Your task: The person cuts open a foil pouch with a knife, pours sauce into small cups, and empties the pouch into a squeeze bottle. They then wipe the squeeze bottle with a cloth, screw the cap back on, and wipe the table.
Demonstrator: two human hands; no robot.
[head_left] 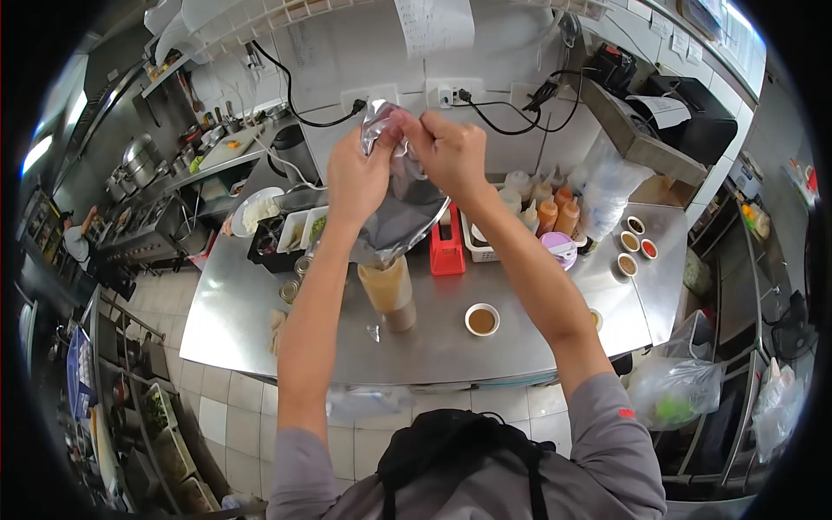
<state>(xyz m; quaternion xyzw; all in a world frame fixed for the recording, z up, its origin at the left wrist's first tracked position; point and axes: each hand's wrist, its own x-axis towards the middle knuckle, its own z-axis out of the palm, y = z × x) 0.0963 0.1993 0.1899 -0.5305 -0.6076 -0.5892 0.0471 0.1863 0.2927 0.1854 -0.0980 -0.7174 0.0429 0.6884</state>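
Observation:
My left hand (360, 178) and my right hand (452, 156) are closed on the gathered upper end of a silver foil pouch (394, 227). They hold it up above the steel table, close together. The pouch hangs down, and its lower end is at the mouth of a clear plastic bottle (388, 295). Brownish contents show in the bottle, which stands upright on the table. I cannot make out whether anything is flowing from the pouch. A small white bowl of brown sauce (482, 320) sits to the right of the bottle.
Behind the pouch stands a red object (447, 251). Squeeze bottles (548, 214) fill a basket at back right, near several small sauce cups (629, 242). Black bins (269, 251) and small jars (289, 290) are at left. On the far left, another person (80, 238) stands by the stoves.

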